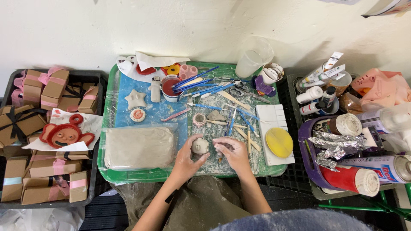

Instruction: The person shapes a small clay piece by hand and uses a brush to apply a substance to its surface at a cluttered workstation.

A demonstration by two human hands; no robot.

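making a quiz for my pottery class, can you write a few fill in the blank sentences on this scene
1. The left hand holds a small ____ figure.
2. The big wrapped clay block lies to the ____ of both hands.
3. The round sponge on the white palette is ____.
4. The work tray has a ____ rim.

Missing words: clay; left; yellow; green

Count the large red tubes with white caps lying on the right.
2: one red tube at the purple basket's front edge, and a white-and-red tube just behind it. Others may be hidden under the clutter.
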